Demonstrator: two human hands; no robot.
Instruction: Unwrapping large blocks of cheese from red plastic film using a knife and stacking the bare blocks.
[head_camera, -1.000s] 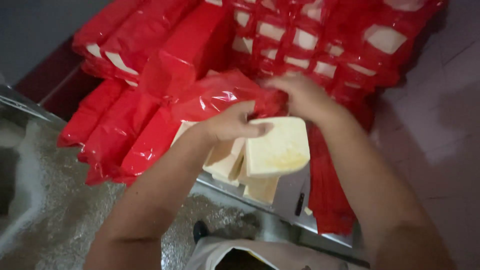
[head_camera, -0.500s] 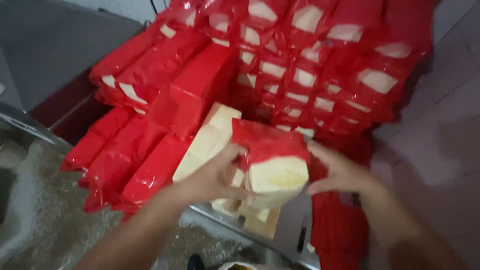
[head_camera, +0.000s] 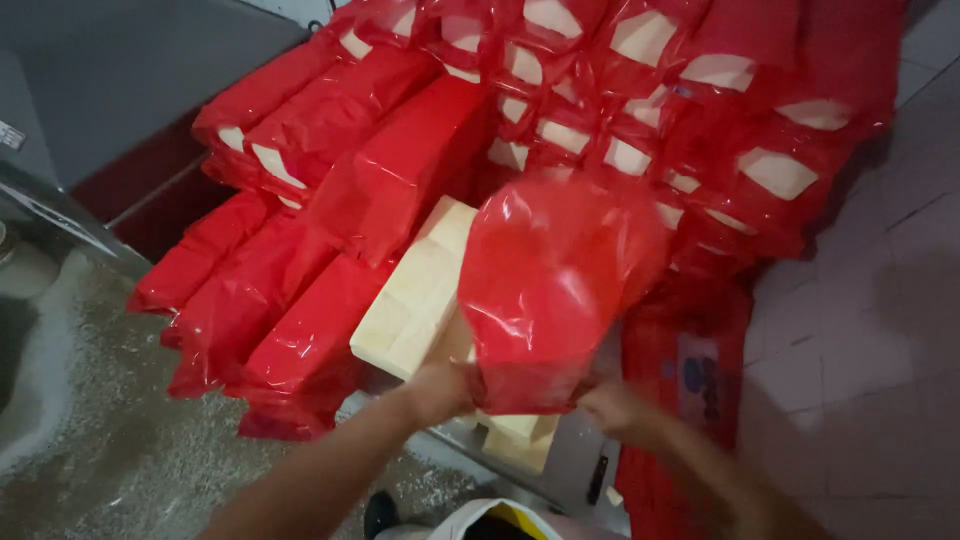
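speckled grey floor and a grey wall frame your work, with pale tiles to the right; your left hand (head_camera: 440, 390) is clenched on the lower left edge of the red bag (head_camera: 555, 290), and your right hand (head_camera: 615, 408) pinches its lower right edge, though motion blur hides the exact finger positions; the bag stands puffed up between your hands, mouth down over a pale block (head_camera: 515, 435) whose bottom shows just beneath it; judge the film thin, light, glossy and slippery, likely to tear if yanked, so hold it at the open hem on both sides as you do now; the block looks dense, stiff and heavy for its bulk, possibly crumbly at the corners, best taken flat under its base; beside your left hand lie bare blocks (head_camera: 420, 295), about two or three in a stack, seams hard to separate; one bag is in hand; to the left, roughly eight wrapped blocks (head_camera: 290, 300) lie in rows; behind, the stack of wrapped blocks (head_camera: 700, 120) shows some twenty pale ends, too crowded for a firm count.
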